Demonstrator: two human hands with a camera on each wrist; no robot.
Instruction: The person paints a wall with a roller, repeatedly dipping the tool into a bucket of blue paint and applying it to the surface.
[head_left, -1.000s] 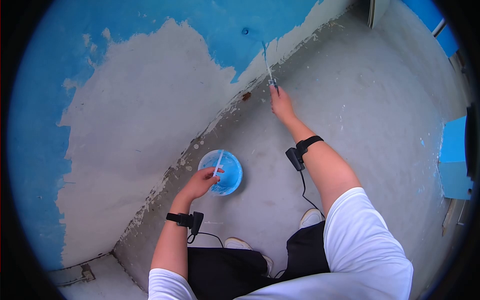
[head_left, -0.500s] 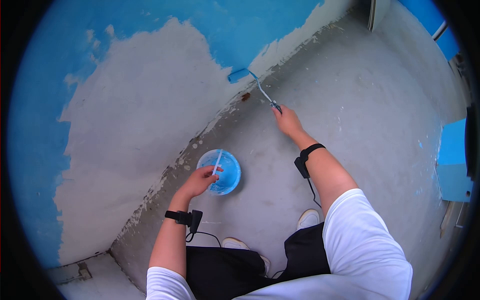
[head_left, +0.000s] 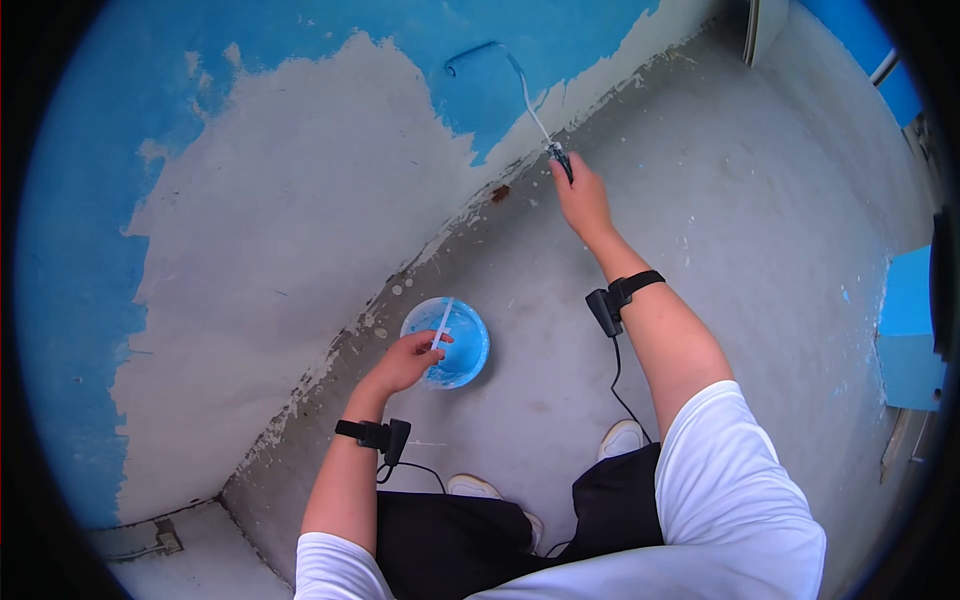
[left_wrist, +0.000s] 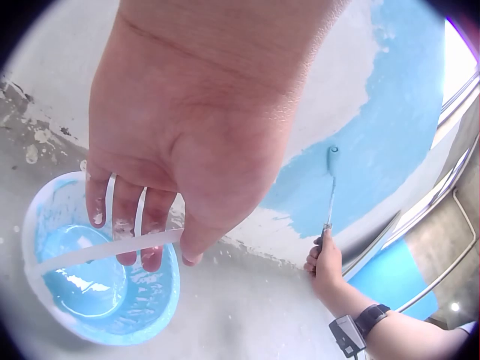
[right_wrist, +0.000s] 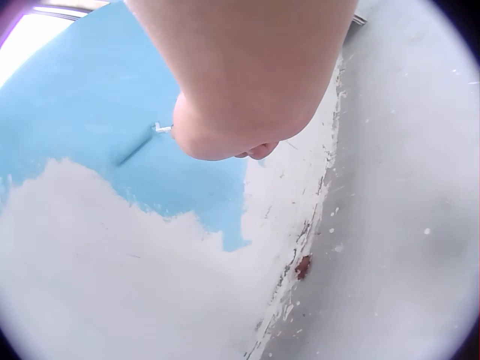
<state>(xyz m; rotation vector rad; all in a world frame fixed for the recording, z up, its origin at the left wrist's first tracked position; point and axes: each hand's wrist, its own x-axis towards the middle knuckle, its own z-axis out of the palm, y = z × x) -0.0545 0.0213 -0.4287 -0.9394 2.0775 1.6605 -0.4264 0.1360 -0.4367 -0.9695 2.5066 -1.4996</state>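
Blue cylindrical paint roller (head_left: 470, 57), upper centre.
Fingers: right hand (head_left: 583, 203) grips it; left hand (head_left: 402, 362) pinches flat white bucket strap (head_left: 443, 320).

Right hand (head_left: 584, 200) curled, well forward; left hand (head_left: 403, 362) closer in, fingers (left_wrist: 159, 208) bent

A patchy bright-blue and greyish-white wall (head_left: 270, 200) meets a grey concrete floor (head_left: 570, 370) flecked with pale splashes. A flat-sided blue block (head_left: 906, 300) stands far right in the head view. White glare fills a pale-framed window (left_wrist: 459, 64) in the left wrist view.
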